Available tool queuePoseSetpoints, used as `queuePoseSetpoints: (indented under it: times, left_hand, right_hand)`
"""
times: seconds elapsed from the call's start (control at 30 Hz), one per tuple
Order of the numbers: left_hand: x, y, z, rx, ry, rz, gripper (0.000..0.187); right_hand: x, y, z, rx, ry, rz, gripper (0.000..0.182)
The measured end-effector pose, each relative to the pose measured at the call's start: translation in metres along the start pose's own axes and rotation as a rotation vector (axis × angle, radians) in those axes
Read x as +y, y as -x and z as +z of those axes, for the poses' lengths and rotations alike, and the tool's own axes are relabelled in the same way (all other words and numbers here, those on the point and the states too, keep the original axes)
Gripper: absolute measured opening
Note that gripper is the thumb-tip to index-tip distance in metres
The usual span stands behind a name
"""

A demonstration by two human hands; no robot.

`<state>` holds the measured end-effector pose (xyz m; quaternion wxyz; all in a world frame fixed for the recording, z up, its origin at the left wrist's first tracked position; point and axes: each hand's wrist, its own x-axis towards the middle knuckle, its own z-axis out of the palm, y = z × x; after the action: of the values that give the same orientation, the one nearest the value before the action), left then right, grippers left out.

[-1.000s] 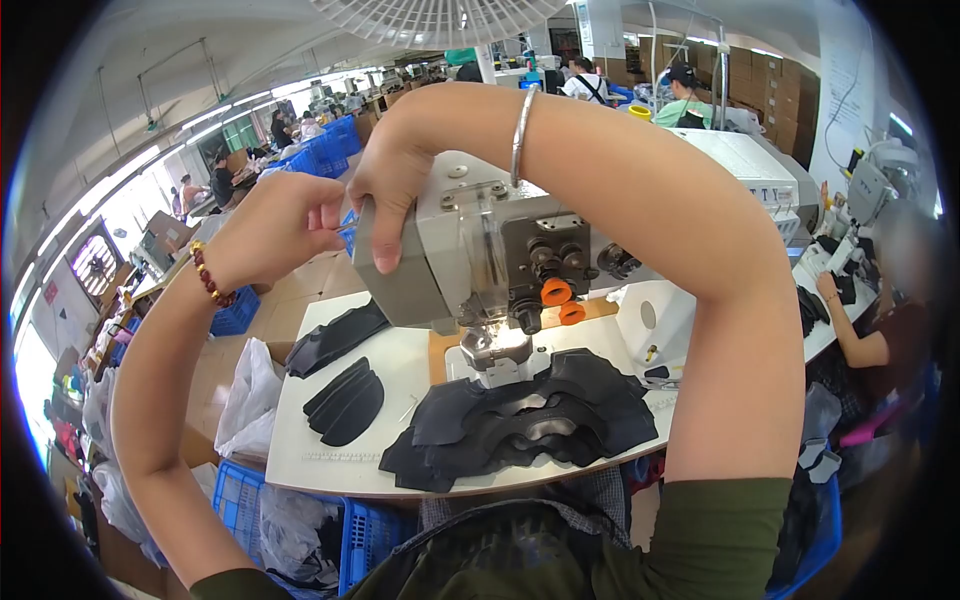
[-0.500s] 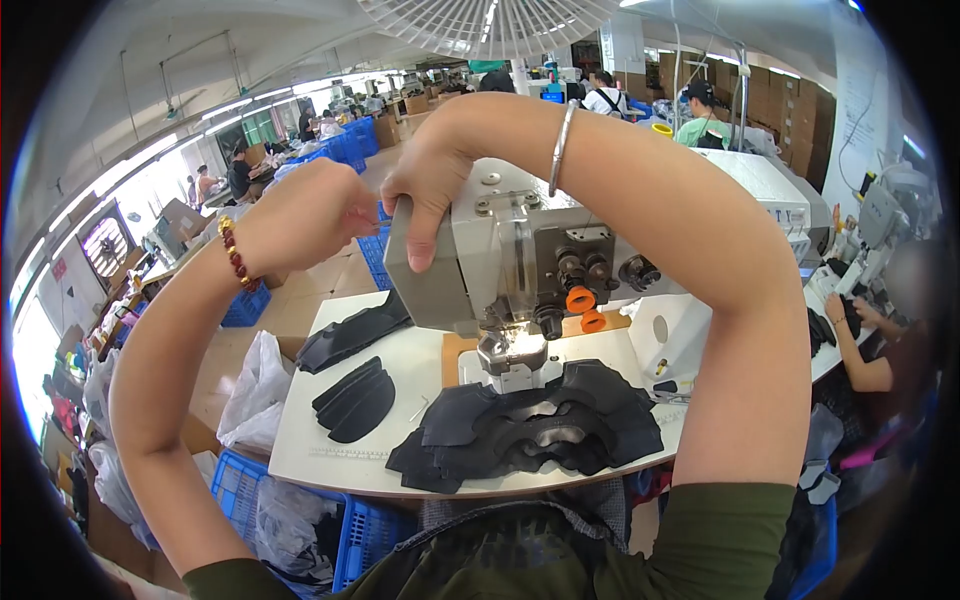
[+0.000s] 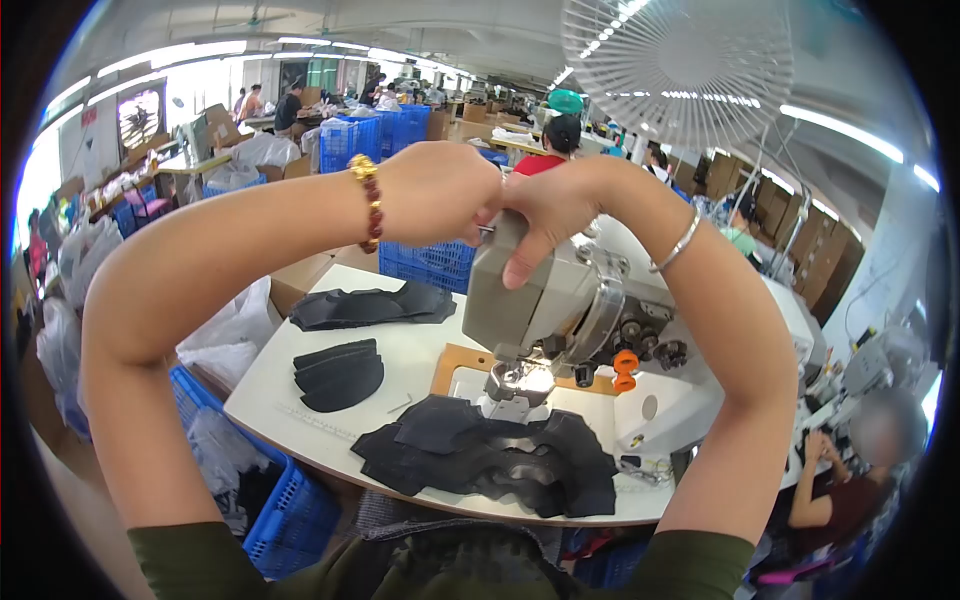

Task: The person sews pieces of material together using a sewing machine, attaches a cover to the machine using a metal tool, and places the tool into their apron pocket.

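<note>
An industrial sewing machine (image 3: 520, 300) stands before me with its work light on. My left hand (image 3: 440, 190), below a beaded bracelet, is closed at the far left end of the machine head. A thin metal rod (image 3: 486, 229) sticks out of its fingers against the casing; its kind is mostly hidden. My right hand (image 3: 560, 205) grips the top of the head, thumb on the near face and fingers hidden behind. Under the needle area lies a stack of black cut pieces (image 3: 490, 455). Rounded black pieces (image 3: 340, 375) and a longer black stack (image 3: 375, 305) lie to the left.
A small hex key (image 3: 402, 404) lies on the white table (image 3: 270, 405). Blue crates (image 3: 290, 525) stand at lower left and behind the machine. A fan (image 3: 680, 65) hangs overhead. At right sits a co-worker (image 3: 840, 495); others work farther back.
My view has turned, so the machine sits farther right. My left hand has come closer against the machine head, near my right hand, which keeps its grip there.
</note>
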<state>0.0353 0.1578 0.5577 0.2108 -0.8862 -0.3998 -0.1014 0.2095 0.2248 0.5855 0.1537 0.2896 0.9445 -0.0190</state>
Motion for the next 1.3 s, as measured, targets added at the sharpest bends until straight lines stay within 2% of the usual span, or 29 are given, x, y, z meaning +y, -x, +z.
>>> queuePoseSetpoints:
  times: [0.03,0.1,0.13,0.23,0.27,0.37,0.5,0.57,0.63,0.7,0.8,1.0,1.1,1.17,1.3]
  left_hand:
    - [0.001,0.0,-0.001,0.021,0.009,-0.023,0.017]
    - [0.0,-0.002,-0.007,-0.092,0.015,0.051,0.012]
    - [-0.003,0.0,-0.009,-0.048,0.08,0.094,0.012]
    - [0.003,0.0,-0.008,0.018,-0.026,0.063,0.01]
    - [0.006,0.0,-0.008,0.018,-0.082,0.039,0.009]
    - [0.007,0.002,0.003,0.085,-0.143,0.052,0.012]
    - [0.003,0.002,0.014,0.238,-0.22,0.112,0.013]
    - [0.005,0.003,0.013,0.205,-0.2,0.088,0.012]
    - [0.008,0.006,0.005,0.174,-0.182,0.062,0.011]
    - [0.007,0.007,-0.002,0.07,-0.123,0.102,0.008]
    - [-0.001,0.006,-0.004,0.086,-0.013,0.191,0.008]
    - [0.005,0.002,0.0,0.012,-0.086,0.048,0.012]
    - [0.006,0.001,0.006,0.004,-0.165,0.013,0.012]
    - [0.005,0.0,0.009,0.028,-0.175,0.018,0.009]
    - [0.007,0.001,0.009,0.07,-0.232,0.038,0.008]
  right_hand:
    - [0.0,-0.001,0.0,-0.018,0.027,-0.004,0.085]
    - [0.001,0.001,0.001,0.024,0.035,0.035,0.086]
    - [0.005,-0.002,0.002,-0.009,-0.024,0.006,0.102]
    - [0.0,0.004,-0.002,-0.042,-0.14,-0.036,0.094]
    - [-0.001,0.004,-0.003,-0.029,-0.079,-0.018,0.09]
    - [-0.022,0.009,-0.011,-0.113,-0.103,0.065,0.095]
    - [-0.021,0.009,-0.011,-0.098,-0.071,0.036,0.095]
    - [-0.021,0.01,-0.009,-0.072,-0.053,0.097,0.095]
    - [-0.022,0.009,-0.012,-0.107,-0.076,0.06,0.095]
    - [-0.019,0.008,-0.011,-0.138,-0.101,0.021,0.095]
    - [-0.011,0.009,-0.006,-0.043,-0.072,0.03,0.094]
    - [0.001,0.004,-0.002,-0.007,-0.048,0.018,0.093]
    - [-0.004,0.003,-0.004,-0.057,-0.119,0.003,0.094]
    - [-0.011,0.004,-0.007,-0.105,-0.101,0.082,0.09]
    - [-0.012,0.005,-0.005,-0.078,-0.076,0.086,0.087]
